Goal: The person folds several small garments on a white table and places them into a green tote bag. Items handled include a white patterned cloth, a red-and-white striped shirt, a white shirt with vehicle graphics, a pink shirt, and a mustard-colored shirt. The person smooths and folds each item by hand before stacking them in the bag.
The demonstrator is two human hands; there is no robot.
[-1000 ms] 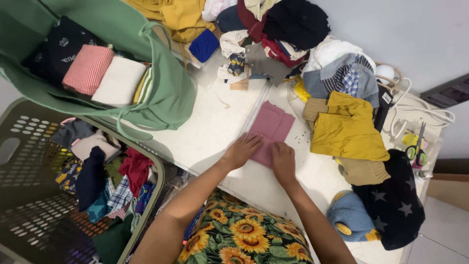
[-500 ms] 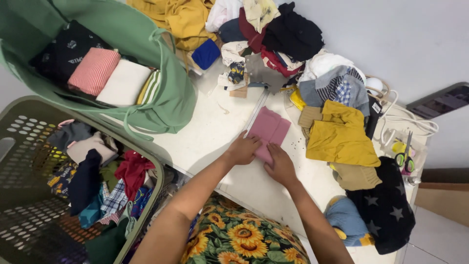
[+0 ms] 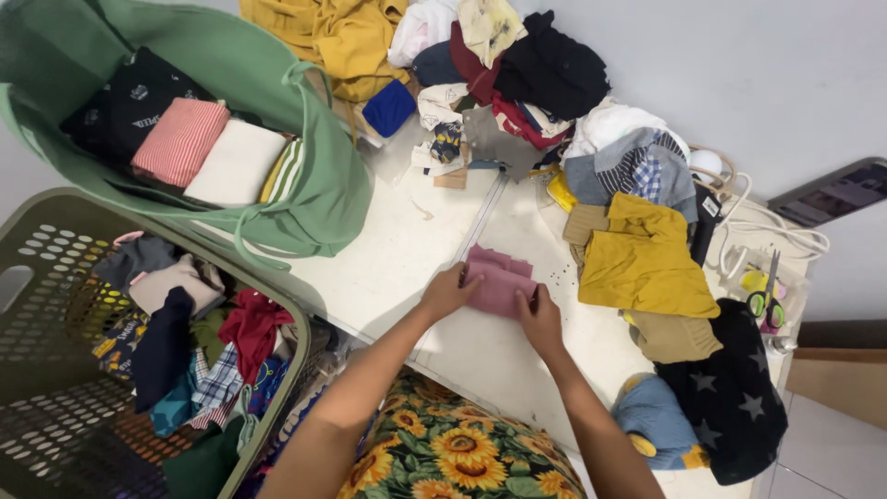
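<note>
On the white table (image 3: 407,249), between the green bag (image 3: 323,176) and the mustard garment (image 3: 642,259), lying as a small folded bundle: pink cloth (image 3: 499,277), doubled over on itself with a loose rippled edge along the top. Pinching its left edge with fingers closed on the fabric: left hand (image 3: 446,291). Gripping its right edge the same way, thumb tucked against the fold: right hand (image 3: 542,319). Judging by the soft creases and the sagging top layer: light, limp, not slippery, nothing fragile, likely slumping out of shape unless supported at both ends; best held at the two side edges of the fold, layers pinched together, or from beneath with flat palms. Differing from a second ago: then lying much longer and flatter up the table seam, both palms pressing flat on its near end; now folded down to roughly half that length, far end brought toward the body, hands moved from pressing on top to grasping at the sides. Sitting inside the green bag: folded pieces, among them a red striped one (image 3: 180,139) and a cream one (image 3: 236,162). Standing at lower left: olive laundry basket (image 3: 37,277) with mixed clothes. Heaped along the far side of the table: unsorted clothing pile (image 3: 517,65). Resting at the right edge: green-handled scissors (image 3: 765,300) beside white cables. Showing below the forearms: sunflower-print fabric (image 3: 453,444).
</note>
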